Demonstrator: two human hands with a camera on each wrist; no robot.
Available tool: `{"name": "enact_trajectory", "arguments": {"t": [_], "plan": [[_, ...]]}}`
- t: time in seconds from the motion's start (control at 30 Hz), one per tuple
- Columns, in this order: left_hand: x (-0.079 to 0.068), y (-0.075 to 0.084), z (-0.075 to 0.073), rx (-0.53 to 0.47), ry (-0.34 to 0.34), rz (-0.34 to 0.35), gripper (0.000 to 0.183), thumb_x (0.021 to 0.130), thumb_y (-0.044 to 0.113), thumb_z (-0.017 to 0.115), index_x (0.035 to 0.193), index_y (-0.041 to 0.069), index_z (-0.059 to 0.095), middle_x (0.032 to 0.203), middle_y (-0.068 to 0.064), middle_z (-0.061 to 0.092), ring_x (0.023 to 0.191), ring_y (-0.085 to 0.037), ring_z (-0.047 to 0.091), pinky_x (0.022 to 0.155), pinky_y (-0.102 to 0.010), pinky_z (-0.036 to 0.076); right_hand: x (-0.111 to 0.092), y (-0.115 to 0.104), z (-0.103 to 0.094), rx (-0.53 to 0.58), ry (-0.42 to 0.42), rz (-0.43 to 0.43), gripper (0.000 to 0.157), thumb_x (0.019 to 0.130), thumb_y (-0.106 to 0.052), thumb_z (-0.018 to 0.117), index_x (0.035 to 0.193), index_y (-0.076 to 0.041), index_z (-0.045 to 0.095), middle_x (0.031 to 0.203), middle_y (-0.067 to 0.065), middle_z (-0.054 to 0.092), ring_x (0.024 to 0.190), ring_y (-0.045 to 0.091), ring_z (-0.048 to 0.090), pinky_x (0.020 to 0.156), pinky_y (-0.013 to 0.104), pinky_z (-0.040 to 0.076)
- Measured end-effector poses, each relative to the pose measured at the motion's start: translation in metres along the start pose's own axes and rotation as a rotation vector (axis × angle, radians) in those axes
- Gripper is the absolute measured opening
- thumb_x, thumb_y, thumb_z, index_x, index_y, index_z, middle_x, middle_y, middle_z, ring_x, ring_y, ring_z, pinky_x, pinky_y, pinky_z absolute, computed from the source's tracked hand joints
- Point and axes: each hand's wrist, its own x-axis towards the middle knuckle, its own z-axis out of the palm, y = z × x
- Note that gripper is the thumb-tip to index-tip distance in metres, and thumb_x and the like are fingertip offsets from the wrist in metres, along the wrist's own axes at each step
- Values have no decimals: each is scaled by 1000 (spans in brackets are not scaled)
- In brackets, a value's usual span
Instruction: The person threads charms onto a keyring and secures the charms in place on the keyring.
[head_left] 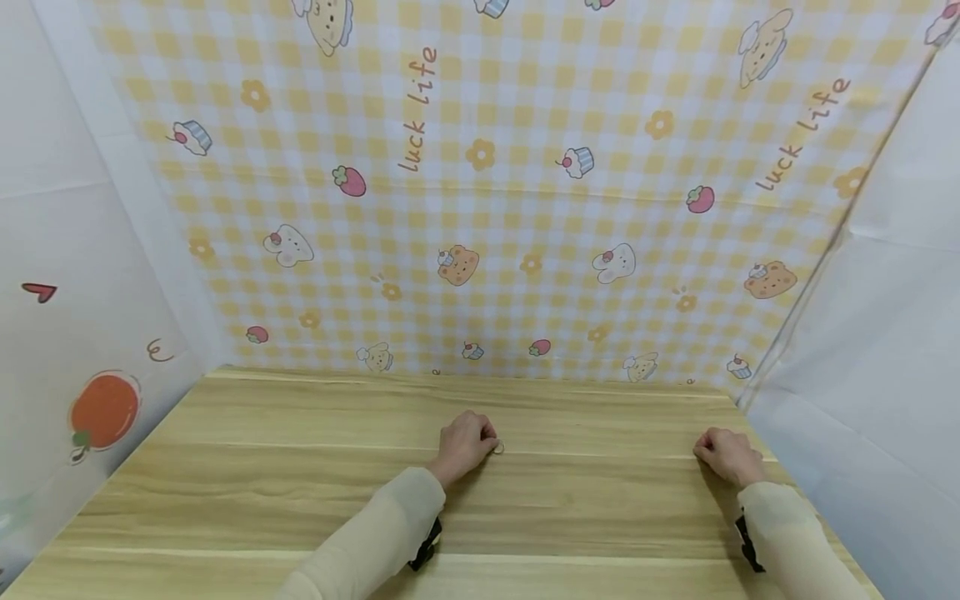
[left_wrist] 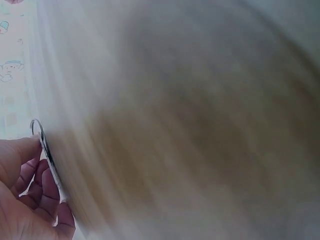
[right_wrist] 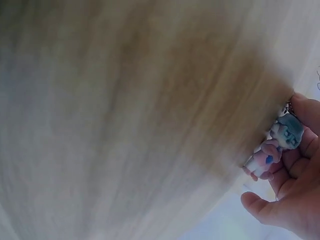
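Observation:
Over the middle of the table, my left hand (head_left: 462, 443) pinches a key ring (left_wrist: 38, 120) between thumb and fingers. In the left wrist view its thin metal loop sticks out past the fingertips, and a narrow flat piece seen edge-on runs down along the curled fingers. Near the table's right edge, my right hand (head_left: 729, 456) holds a small figurine charm (right_wrist: 288, 132). The charm has a teal head, a pinkish body and a blue spot, with a bit of metal chain at its top by the fingertip. From the head view the right hand hides it.
Both hands are low over a wood-grain table (head_left: 585, 500). Behind it hangs a yellow checked cloth (head_left: 525, 308) with cartoon prints. White sheets close off the left and right sides. Black straps (head_left: 426, 546) sit on both wrists, over cream sleeves.

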Motion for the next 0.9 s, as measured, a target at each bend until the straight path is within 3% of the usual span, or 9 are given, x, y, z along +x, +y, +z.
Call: {"name": "enact_trajectory", "arguments": {"t": [0.1, 0.3, 0.47, 0.6, 0.77, 0.9], "plan": [[-1, -1, -1, -16, -3, -1, 12, 85, 13, 75, 76, 11, 67, 79, -1, 61, 72, -13, 53, 67, -35, 45, -2, -2, 2, -2, 15, -17, 13, 93, -14, 60, 93, -1, 64, 93, 21, 67, 86, 39, 59, 72, 61, 44], [-3, -3, -5, -76, -12, 23, 13, 87, 11, 72, 78, 9, 63, 75, -2, 63, 66, -11, 51, 62, -27, 42, -6, -23, 11, 87, 129, -168, 10, 91, -8, 61, 84, -1, 62, 78, 8, 64, 68, 15, 51, 61, 31, 42], [-6, -4, -10, -130, 13, 55, 12, 87, 8, 72, 79, 8, 63, 72, -3, 63, 63, -9, 49, 59, -22, 41, -12, -68, 12, 256, 182, -261, 7, 91, -3, 61, 84, 0, 60, 78, 5, 60, 69, 4, 46, 60, 22, 40], [-10, -3, -15, -159, 40, 112, 7, 86, 5, 71, 81, 5, 67, 75, -5, 68, 66, -9, 55, 61, -21, 44, -19, -106, 15, 384, 264, -394, 8, 89, 3, 63, 82, -1, 59, 76, 4, 57, 69, -3, 42, 59, 20, 41], [-19, 2, -20, -188, 49, 173, 4, 86, 5, 71, 82, 4, 71, 79, -6, 72, 70, -11, 63, 63, -20, 48, -30, -147, 24, 468, 367, -567, 13, 85, 9, 64, 82, -2, 59, 73, -1, 55, 67, -6, 40, 54, 18, 39], [-27, 10, -25, -219, 52, 180, 4, 86, 6, 73, 82, 6, 72, 78, -5, 73, 68, -9, 63, 62, -17, 49, -40, -175, 32, 500, 403, -614, 15, 83, 10, 67, 81, -4, 60, 74, -2, 58, 68, -7, 43, 54, 18, 41]]}}
